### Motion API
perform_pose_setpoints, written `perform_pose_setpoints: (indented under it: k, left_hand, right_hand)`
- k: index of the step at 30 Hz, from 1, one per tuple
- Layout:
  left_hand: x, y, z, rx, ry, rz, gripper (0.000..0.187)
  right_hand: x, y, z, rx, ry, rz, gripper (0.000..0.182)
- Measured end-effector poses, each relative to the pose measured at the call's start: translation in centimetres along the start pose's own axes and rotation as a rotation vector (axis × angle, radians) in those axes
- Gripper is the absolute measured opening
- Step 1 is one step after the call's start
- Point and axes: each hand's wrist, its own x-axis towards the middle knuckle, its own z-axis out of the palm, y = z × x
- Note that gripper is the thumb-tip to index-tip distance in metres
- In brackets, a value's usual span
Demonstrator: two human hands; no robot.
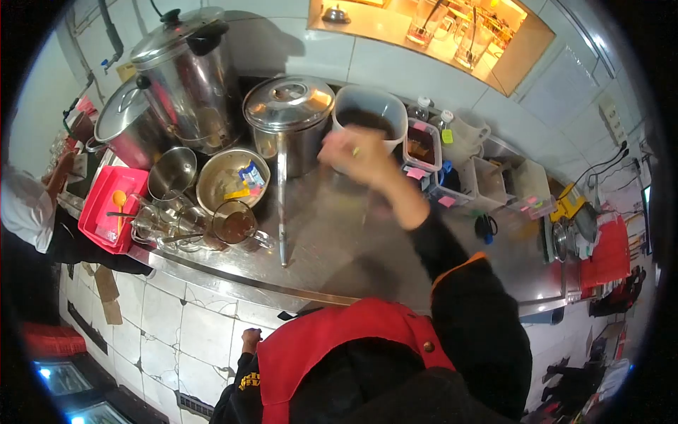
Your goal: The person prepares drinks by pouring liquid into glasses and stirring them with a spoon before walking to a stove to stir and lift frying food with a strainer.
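My right hand (364,157) is smeared by motion over the steel counter (339,233), in front of a translucent plastic bin (371,99) with dark contents. Its fingers are too blurred to read. Left of it stands a lidded steel saucepan (288,106), its long handle (282,198) reaching toward me. Down by my side, below the counter edge, my left hand (251,340) looks curled closed, with nothing visible in it. Nearest my side of the counter are several glass mugs (233,225) and a steel bowl (212,184) with blue and yellow packets.
Large steel pots (187,78) stand at the back left, near a pink tray (113,205) with a yellow spoon. Small plastic containers (448,184) and bottles line the right. A person in a white cap (25,205) stands far left. A lit pass-through window (438,32) opens behind.
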Motion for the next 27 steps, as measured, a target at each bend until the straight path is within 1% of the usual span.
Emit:
perform_pose_setpoints:
  k: [1, 2, 3, 4, 5, 6, 8, 9, 10, 12, 13, 14, 16, 17, 18, 20, 21, 22, 23, 24, 25, 26, 27]
  left_hand:
    - [-0.7, 0.5, -0.2, -0.065, 0.010, 0.055, 0.025]
    - [-0.8, 0.8, -0.2, -0.053, 0.006, 0.046, 0.025]
    - [-0.7, 1.2, -0.1, -0.117, -0.002, 0.046, 0.025]
    - [-0.7, 1.2, 0.1, -0.182, -0.010, 0.045, 0.025]
    - [-0.4, 1.1, 0.5, -0.272, 0.009, 0.020, 0.024]
    - [-1.0, 1.6, 0.4, -0.263, 0.005, 0.013, 0.024]
    - [-2.7, 3.6, -0.3, -0.214, -0.043, -0.040, 0.024]
    - [-1.7, 2.4, 0.2, -0.192, -0.024, 0.013, 0.023]
    - [-2.0, 2.6, 0.0, -0.186, -0.023, 0.009, 0.023]
    - [-3.0, 2.7, -0.9, 0.119, -0.065, 0.216, 0.021]
    - [-3.2, 2.7, -1.2, 0.126, -0.063, 0.211, 0.021]
    - [-3.3, 2.9, -1.5, 0.164, -0.090, 0.219, 0.021]
    - [-4.3, 4.1, -2.1, 0.204, -0.113, 0.224, 0.021]
    - [-5.5, 4.8, -2.4, 0.174, -0.102, 0.239, 0.021]
    - [-6.2, 5.5, -2.7, 0.145, -0.090, 0.254, 0.022]
    - [-5.5, 5.5, -2.6, 0.200, -0.109, 0.222, 0.021]
    - [-5.1, 5.1, -2.5, 0.209, -0.110, 0.287, 0.021]
    - [-6.0, 6.0, -2.7, 0.216, -0.109, 0.349, 0.021]
    - [-6.9, 7.0, -2.7, 0.178, -0.089, 0.183, 0.020]
    - [-6.2, 6.3, -2.3, 0.178, -0.081, 0.171, 0.020]
    - [-3.9, 4.4, -1.1, 0.058, -0.077, -0.001, 0.018]
    - [-2.7, 3.5, -0.6, -0.063, -0.072, -0.168, 0.017]
    - [-3.9, 4.4, -0.6, -0.065, 0.011, -0.173, 0.015]
  right_hand:
    - [0.9, 2.3, -2.5, -0.083, 0.138, 0.069, 0.017]
    - [2.0, 3.2, -5.6, -0.089, 0.143, 0.314, 0.016]
    - [3.0, 7.0, -8.1, -0.119, 0.304, 0.405, 0.027]
    - [3.5, 9.0, -10.7, 0.031, 0.403, 0.382, 0.028]
    - [4.3, 10.5, -13.4, -0.081, 0.480, 0.516, 0.030]
    - [4.2, 12.0, -16.1, -0.077, 0.511, 0.387, 0.037]
    - [6.6, 17.4, -21.2, -0.598, 0.648, 0.528, 0.049]
    - [7.3, 19.4, -23.4, -0.569, 0.711, 0.483, 0.056]
    - [7.8, 19.5, -24.7, -0.538, 0.774, 0.436, 0.064]
    - [8.6, 19.4, -26.5, -0.658, 0.849, 0.362, 0.078]
    - [8.9, 20.7, -27.6, -0.434, 0.848, 0.288, 0.092]
    - [10.0, 21.9, -28.6, -0.430, 0.851, 0.294, 0.092]
    - [12.6, 24.1, -30.2, -0.744, 0.839, 0.828, 0.117]
    - [13.2, 25.2, -30.4, -0.748, 0.929, 0.769, 0.121]
    - [13.6, 25.2, -30.4, -0.741, 0.927, 0.775, 0.121]
    - [14.1, 23.7, -30.2, -0.339, 0.829, 0.769, 0.126]
    - [14.3, 23.2, -29.9, -0.291, 0.808, 0.745, 0.129]
    - [14.9, 26.2, -29.8, -0.489, 0.950, 0.568, 0.130]
    - [15.7, 28.7, -30.6, -0.552, 0.988, 0.558, 0.130]
    - [16.2, 30.2, -30.8, -0.617, 1.026, 0.547, 0.130]
    - [16.3, 29.1, -30.9, -0.484, 0.988, 0.652, 0.128]
    - [16.8, 30.3, -31.2, -0.537, 1.035, 0.701, 0.126]
    - [16.8, 30.6, -31.2, -0.551, 1.032, 0.685, 0.125]
